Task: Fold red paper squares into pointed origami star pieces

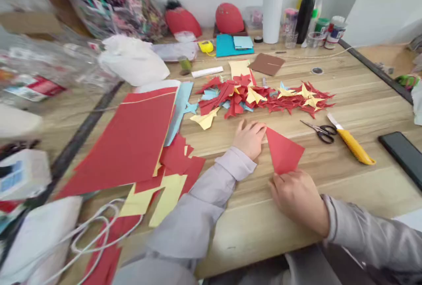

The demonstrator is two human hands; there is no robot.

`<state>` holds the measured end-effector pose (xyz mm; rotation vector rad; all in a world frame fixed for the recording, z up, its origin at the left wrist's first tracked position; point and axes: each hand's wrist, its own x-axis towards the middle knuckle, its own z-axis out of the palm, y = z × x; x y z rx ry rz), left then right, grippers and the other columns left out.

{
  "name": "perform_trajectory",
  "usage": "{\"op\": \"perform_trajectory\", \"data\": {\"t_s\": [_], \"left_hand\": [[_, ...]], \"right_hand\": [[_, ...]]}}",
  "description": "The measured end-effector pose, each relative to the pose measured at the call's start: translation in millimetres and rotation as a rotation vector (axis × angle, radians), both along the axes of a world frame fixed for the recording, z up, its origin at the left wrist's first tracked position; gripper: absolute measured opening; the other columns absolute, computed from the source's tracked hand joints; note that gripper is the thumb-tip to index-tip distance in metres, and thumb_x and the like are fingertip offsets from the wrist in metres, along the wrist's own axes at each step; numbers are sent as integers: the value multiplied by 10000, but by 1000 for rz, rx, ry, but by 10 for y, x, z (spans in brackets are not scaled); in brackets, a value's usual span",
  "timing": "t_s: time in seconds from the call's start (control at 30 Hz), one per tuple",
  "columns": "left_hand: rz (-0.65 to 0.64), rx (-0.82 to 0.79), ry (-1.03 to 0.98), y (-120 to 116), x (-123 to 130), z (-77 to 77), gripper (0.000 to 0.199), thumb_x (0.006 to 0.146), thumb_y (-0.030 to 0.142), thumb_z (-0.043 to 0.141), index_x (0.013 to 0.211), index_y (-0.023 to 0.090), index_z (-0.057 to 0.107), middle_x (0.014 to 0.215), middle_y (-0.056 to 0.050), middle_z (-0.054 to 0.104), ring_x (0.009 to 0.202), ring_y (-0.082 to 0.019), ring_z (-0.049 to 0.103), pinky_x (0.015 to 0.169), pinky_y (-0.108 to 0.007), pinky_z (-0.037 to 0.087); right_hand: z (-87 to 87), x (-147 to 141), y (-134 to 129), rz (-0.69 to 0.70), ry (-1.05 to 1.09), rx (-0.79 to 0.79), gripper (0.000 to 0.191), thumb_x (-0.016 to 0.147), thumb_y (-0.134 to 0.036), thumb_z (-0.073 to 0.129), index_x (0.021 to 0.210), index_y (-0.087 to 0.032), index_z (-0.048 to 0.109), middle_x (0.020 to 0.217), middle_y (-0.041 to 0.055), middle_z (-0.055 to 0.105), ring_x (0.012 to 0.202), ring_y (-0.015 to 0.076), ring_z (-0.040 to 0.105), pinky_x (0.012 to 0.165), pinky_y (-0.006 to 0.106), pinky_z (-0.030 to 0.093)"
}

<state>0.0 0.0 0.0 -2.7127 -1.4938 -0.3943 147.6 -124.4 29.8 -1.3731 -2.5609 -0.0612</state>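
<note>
On the wooden tabletop point(250, 232), left hand point(249, 139) open beside red paper point(283, 151), right hand point(298, 199) flat on its lower tip

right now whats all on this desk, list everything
wooden desk: 1, light wood, under everything
cut paper heap: 1, red, yellow and light blue, middle of desk
folded paper: 1, red, between the hands
paper sheet: 1, red, left of the hands
blue paper: 1, light blue, along the red sheet's right edge
scissors: 1 pair, black handles, right of the folded paper
utility knife: 1, yellow, right of the scissors
phone: 1, black, right edge
paper towel roll: 1, white, back of desk
rounded objects: 2, red, back of desk
cable: 1, white, front left
left hand: 1, grey sleeve, beside the folded paper's left corner
right hand: 1, grey sleeve, at the folded paper's lower tip
</note>
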Motion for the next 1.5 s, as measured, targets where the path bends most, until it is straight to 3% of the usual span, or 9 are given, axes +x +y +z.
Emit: {"op": "perform_trajectory", "data": {"t_s": [0.07, 0.2, 0.37, 0.47, 0.63, 0.77, 0.9, 1.33, 1.5], "left_hand": [[-2, -1, -4, 3, -1, -5, 376, 823, 138, 403, 1149, 215, 574, 1230, -41, 591, 1193, -232, 458, 1037, -530, 247], [-22, 9, -9, 0, -3, -23, 382, 829, 151, 404, 1168, 212, 569, 1247, -55, 581, 1201, -244, 453, 1045, -535, 234], [-57, 66, -12, -4, -34, -88, 367, 815, 174, 444, 1150, 202, 590, 1248, -64, 582, 1176, -278, 471, 1031, -543, 256], [-92, 167, -39, -55, -42, -103, 318, 801, 195, 484, 1086, 190, 627, 1187, -81, 617, 1121, -288, 500, 997, -542, 297], [-120, 284, -86, -321, 73, -54, 218, 761, 172, 535, 913, 129, 685, 936, -120, 675, 923, -258, 556, 814, -409, 449], [-142, 323, -133, -492, 199, -65, 146, 724, 159, 566, 766, 123, 702, 792, -124, 666, 850, -254, 560, 751, -384, 466], [-164, 336, -152, -505, 242, -88, 123, 689, 131, 577, 690, 113, 699, 678, -110, 653, 759, -253, 561, 666, -377, 464], [-153, 268, -72, -510, 258, -50, 137, 710, 111, 553, 644, 108, 673, 641, -121, 641, 737, -247, 546, 639, -376, 435], [-182, 313, -29, -656, 295, -2, 152, 721, 92, 528, 625, 98, 645, 670, -151, 636, 730, -240, 541, 638, -371, 424]], "right_hand": [[72, 70, 49, 33, 25, 6, 268, 830, -186, 499, 564, -188, 530, 489, -4, 545, 471, 137, 458, 539, 309, 188], [160, 140, 281, -47, 29, 20, 254, 864, -211, 453, 648, -169, 579, 606, 37, 586, 598, 157, 509, 596, 306, 250], [70, 91, 665, -67, -112, -33, 227, 861, -178, 420, 960, -132, 620, 847, 115, 614, 806, 227, 531, 674, 322, 315], [10, 50, 791, -92, -144, -86, 258, 855, -154, 410, 1025, -115, 601, 920, 133, 605, 854, 234, 527, 701, 318, 346], [8, 26, 874, -93, -148, -140, 255, 866, -138, 389, 1003, -134, 604, 969, 138, 608, 882, 226, 535, 745, 312, 369], [15, 15, 922, -71, -149, -128, 239, 883, -151, 391, 1013, -147, 592, 957, 118, 623, 883, 221, 557, 736, 304, 382], [29, -20, 971, -102, -203, -141, 247, 897, -150, 371, 1028, -147, 579, 961, 120, 629, 854, 215, 584, 674, 297, 383], [42, -143, 1248, -170, -216, -143, 242, 872, -153, 386, 980, -132, 602, 967, 146, 638, 885, 237, 609, 720, 328, 373], [28, -63, 1292, -149, -158, -180, 290, 840, -124, 408, 1048, -164, 607, 984, 123, 644, 908, 222, 604, 725, 312, 351]]}}
